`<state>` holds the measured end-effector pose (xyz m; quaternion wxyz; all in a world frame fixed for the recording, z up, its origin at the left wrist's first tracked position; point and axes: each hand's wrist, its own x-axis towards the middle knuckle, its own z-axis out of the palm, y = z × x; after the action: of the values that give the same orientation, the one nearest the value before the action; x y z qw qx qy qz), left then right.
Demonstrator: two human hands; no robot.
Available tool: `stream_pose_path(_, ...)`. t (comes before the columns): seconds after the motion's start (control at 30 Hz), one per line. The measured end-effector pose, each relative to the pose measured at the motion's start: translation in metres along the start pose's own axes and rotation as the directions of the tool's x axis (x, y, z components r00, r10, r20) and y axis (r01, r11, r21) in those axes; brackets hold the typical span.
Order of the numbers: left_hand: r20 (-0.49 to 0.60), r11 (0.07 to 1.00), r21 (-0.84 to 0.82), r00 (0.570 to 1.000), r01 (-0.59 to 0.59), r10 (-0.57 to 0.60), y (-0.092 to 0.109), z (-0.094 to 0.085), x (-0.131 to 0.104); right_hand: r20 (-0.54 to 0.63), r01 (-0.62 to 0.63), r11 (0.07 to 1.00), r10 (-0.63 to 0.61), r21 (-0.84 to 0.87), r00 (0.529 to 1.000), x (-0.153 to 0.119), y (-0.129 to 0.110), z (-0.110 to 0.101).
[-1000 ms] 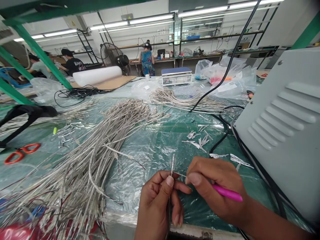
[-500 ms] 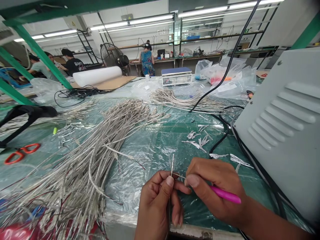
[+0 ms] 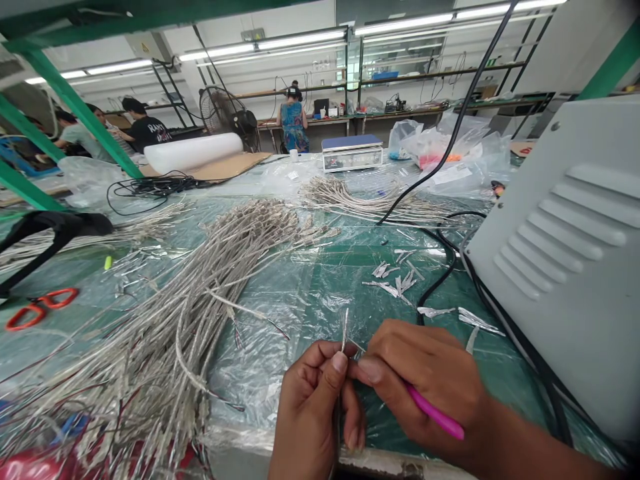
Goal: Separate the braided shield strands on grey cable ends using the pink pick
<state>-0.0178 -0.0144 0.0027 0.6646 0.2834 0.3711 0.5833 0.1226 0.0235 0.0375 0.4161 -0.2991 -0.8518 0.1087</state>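
Observation:
My left hand (image 3: 313,403) pinches a thin cable (image 3: 345,328) between thumb and forefinger, its silvery end pointing up. My right hand (image 3: 433,377) is wrapped around a slim pink-handled tool (image 3: 436,413), whose kind I cannot tell. A fine strand or tip (image 3: 357,346) runs between the two hands beside the cable; which of these it is does not show. The right thumb is close against the left fingers. To the left lies a large bundle of braided cables (image 3: 200,300), some with dark and red wire ends.
A grey vented metal box (image 3: 565,267) stands close on the right, with black cords (image 3: 500,327) beside it. Torn silvery scraps (image 3: 397,287) lie ahead. Orange-handled scissors (image 3: 43,308) are at far left. Behind are more cables (image 3: 345,197), a scale (image 3: 353,153) and plastic bags (image 3: 450,147).
My right hand has shifted left, closer to the left fingers, and the pink handle has tilted more steeply downward. The left hand and the cable have stayed nearly still.

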Motion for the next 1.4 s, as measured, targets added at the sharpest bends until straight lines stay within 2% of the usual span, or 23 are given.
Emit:
stream_pose_path(0.4, 0.037, 0.992, 0.113, 0.998, 0.048, -0.053, 0.005, 0.007, 0.003, -0.138, -0.217, 0.973, 0.205, -0.082, 0.969, 0.005, 0.009, 0.008)
stream_pose_path(0.67, 0.012, 0.973, 0.211, 0.995, 0.092, -0.097, 0.006, 0.006, 0.005, -0.18, -0.246, 0.967, 0.23, -0.07, 0.956, 0.008, 0.012, 0.009)
stream_pose_path(0.8, 0.014, 0.963, 0.256, 0.996, 0.079, -0.085, 0.005, 0.004, 0.001, -0.139, -0.266, 0.964, 0.261, -0.012, 0.955, 0.007, 0.024, 0.008)
stream_pose_path(0.87, 0.015, 0.977, 0.207, 0.998, 0.051, -0.055, 0.002, 0.0, -0.004, -0.159, -0.325, 0.946, 0.322, 0.009, 0.933, 0.007, 0.039, 0.006)
stream_pose_path(0.93, 0.006, 0.988, 0.153, 1.0, -0.009, 0.008, -0.001, -0.004, -0.007, -0.225, -0.391, 0.92, 0.382, 0.005, 0.896, 0.008, 0.051, 0.003)
stream_pose_path(1.0, -0.02, 0.993, 0.111, 0.998, -0.05, 0.053, -0.003, -0.006, -0.008, -0.238, -0.422, 0.906, 0.414, 0.02, 0.878, 0.01, 0.053, 0.003)
stream_pose_path(1.1, -0.058, 0.998, 0.06, 0.998, -0.023, 0.027, -0.003, -0.006, -0.004, -0.187, -0.398, 0.914, 0.407, 0.083, 0.894, 0.012, 0.038, 0.008)
stream_pose_path(1.23, -0.027, 1.0, -0.004, 1.0, 0.008, -0.008, 0.001, -0.005, 0.002, -0.159, -0.314, 0.926, 0.35, 0.21, 0.923, 0.009, 0.016, 0.008)
stream_pose_path(1.4, -0.014, 0.999, -0.044, 1.0, 0.0, 0.0, 0.002, -0.006, 0.0, -0.126, -0.117, 0.907, 0.182, 0.404, 0.975, 0.0, 0.014, 0.001)
